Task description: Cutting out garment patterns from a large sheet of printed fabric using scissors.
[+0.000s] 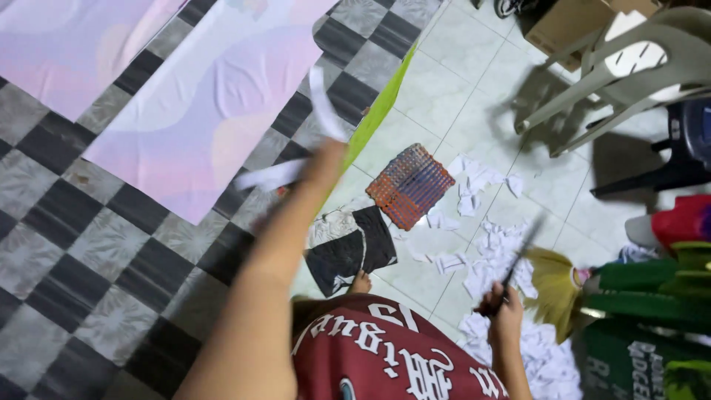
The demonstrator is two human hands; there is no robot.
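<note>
- Left hand (326,159) raised over the checkered table (67,244), blurred; closed on a white paper strip (275,175), with a second strip (326,102) curling up from the fingers toward the far edge; exact pinch too smeared to tell.
- Right hand (502,307) low beside the table, over the tiled floor (452,89); fingers wrapped shut around dark scissors (521,255), blades pointing up and away; whether blades are open or shut cannot be told.
- 2 large pastel sheets (204,111) flat on the table, 1 at the far left corner, 1 running toward the middle; both look whole on the visible edges.
- Green sheet (378,111) hanging along the table's right edge.
- Many white paper scraps (489,255) spread on the floor near the right hand; judged as a good deal of trimming already done, with the big sheets apparently still uncut.
- Orange mesh mat (409,185) and black-and-white cloth (352,248) on the floor by the table's edge; yellow broom head (554,285) just beside the scraps.
- Plastic chair (622,74) well apart, at the far right.
</note>
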